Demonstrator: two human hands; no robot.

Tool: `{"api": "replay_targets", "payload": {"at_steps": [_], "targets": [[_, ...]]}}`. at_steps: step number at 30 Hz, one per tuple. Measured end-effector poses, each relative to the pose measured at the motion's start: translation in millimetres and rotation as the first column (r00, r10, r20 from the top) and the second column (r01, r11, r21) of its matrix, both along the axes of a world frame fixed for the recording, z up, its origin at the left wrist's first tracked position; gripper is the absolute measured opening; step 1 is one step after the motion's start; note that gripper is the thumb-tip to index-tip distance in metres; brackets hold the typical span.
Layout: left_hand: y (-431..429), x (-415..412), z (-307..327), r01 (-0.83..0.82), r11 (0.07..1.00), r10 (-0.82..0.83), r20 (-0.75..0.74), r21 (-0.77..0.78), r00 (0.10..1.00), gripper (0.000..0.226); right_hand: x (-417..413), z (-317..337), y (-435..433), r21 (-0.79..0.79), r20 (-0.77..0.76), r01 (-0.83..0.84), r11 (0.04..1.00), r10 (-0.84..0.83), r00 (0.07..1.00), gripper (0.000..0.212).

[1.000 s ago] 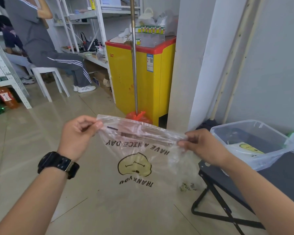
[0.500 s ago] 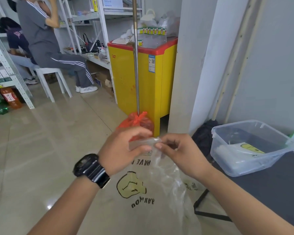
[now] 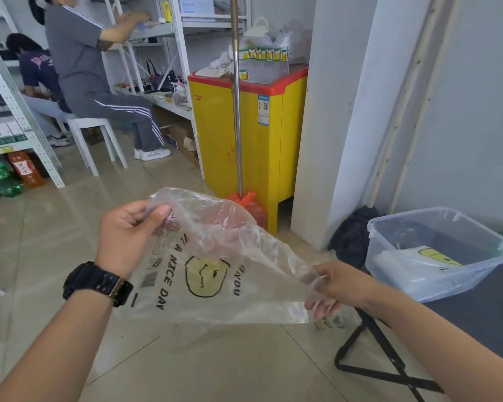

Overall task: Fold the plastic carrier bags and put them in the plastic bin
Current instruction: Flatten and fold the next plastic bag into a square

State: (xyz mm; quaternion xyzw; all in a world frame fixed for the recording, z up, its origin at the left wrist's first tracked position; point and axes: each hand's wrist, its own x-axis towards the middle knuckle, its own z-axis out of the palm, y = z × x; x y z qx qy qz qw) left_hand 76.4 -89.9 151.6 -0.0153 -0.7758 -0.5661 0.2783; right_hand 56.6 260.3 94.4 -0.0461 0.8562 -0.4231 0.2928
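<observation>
STAGE: mid-fold, bin not yet reached | BAG: clear crinkled plastic carrier bag with yellow smiley print held in air over floor, loosely doubled | LEFT: left hand pinches upper corner | RIGHT: right hand closed on lower edge | BIN: translucent rectangular plastic bin on dark table already holds a folded smiley bag | LEFT TO DO: finish folds, place inside.

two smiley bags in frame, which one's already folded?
The smiley bag in the clear plastic bin on the right: that folded bag lies flat inside. The held bag hangs spread between the left hand and right hand.
</observation>
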Motion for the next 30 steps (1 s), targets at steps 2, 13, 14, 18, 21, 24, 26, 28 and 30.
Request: {"api": "replay_targets", "payload": {"at_steps": [2,13,14,18,21,24,26,28,30], "targets": [[-18.5,-0.2,0.8,-0.025,0.996,0.024,0.016,0.08,1.0,0.005,-5.8,3.6,13.7,0.074,0.012,0.066,0.995,-0.067,0.998,0.015],[-43.7,-4.0,-4.3,0.184,0.98,-0.191,0.104,0.075,0.976,0.019,-9.6,17.5,43.5,0.2,0.116,0.045,0.979,-0.069,0.991,0.017],[-43.4,-4.0,-4.7,0.17,0.983,-0.176,0.101,0.065,0.979,0.008,-9.7,18.8,45.3,0.197,0.138,0.044,0.979,-0.073,0.988,0.015],[-38.4,-2.2,-2.9,0.142,0.987,-0.147,0.059,0.073,0.987,0.004,-9.6,20.1,44.9,0.109,0.125,0.09,0.99,-0.103,0.987,0.022],[-31.4,0.3,0.2,0.199,0.978,-0.203,0.052,0.071,0.978,0.016,-8.9,20.6,39.0,-0.005,-0.049,0.123,0.992,-0.124,0.991,0.016],[-26.0,0.4,-0.7,0.237,0.97,-0.24,0.078,0.053,0.968,0.027,-7.4,25.4,35.6,-0.092,-0.195,0.202,0.975,-0.217,0.956,0.012],[-24.9,-0.6,-2.8,0.225,0.973,-0.228,0.073,0.05,0.971,0.024,-7.6,27.2,35.6,-0.117,-0.277,0.268,0.956,-0.29,0.916,0.012],[-25.5,-2.6,-5.1,0.193,0.979,-0.196,0.053,0.06,0.979,0.017,-8.4,28.7,38.0,-0.142,-0.331,0.325,0.935,-0.354,0.875,0.014],[-28.2,-5.0,-7.0,0.147,0.986,-0.15,0.032,0.075,0.988,0.011,-9.5,30.8,45.1,-0.166,-0.314,0.366,0.916,-0.401,0.861,0.014]]}}
